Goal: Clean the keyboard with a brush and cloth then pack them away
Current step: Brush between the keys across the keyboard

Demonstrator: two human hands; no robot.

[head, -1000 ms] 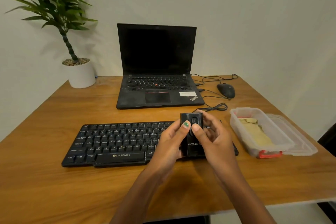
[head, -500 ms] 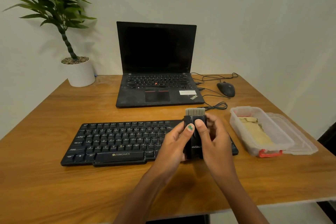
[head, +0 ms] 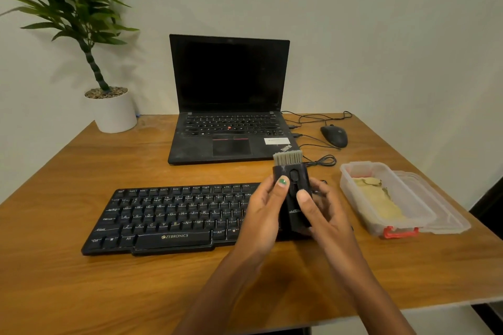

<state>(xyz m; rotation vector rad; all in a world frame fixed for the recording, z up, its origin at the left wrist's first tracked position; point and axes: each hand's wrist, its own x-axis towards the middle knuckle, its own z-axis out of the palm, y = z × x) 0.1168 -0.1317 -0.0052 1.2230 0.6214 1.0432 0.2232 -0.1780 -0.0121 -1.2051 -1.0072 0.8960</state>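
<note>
A: Right, where's the brush (head: 291,185)?
B: Held up over the right end of the keyboard (head: 174,219), bristles at the top, pointing away from the person. Both hands are on it. The left hand (head: 262,215) wraps the left edge, thumb with green nail polish lying on the front face. The right hand (head: 324,211) grips the right edge, thumb on the front lower down.
A: Slider?
B: There's a dark oval button between the two thumbs, and neither thumb covers it. The print on the body is too blurred to read.
A: Keyboard fully visible?
B: No. Its right end is hidden behind the hands and the brush. The "ZEBRONICS" mark on the front edge is readable.
A: Cloth?
B: A yellowish cloth (head: 378,200) lies inside the clear plastic box (head: 351,185) on the right of the table (head: 81,294). The box lid (head: 446,215) sits just beside the box on its far side, partly hidden by it. The box has a red latch at the near end.
A: Anything else?
B: An open laptop (head: 228,106) with a dark screen is behind the keyboard. A mouse (head: 334,135) is to its right, with its cables trailing. A potted plant (head: 109,106) stands far left, its leaves cut off by the frame.
</note>
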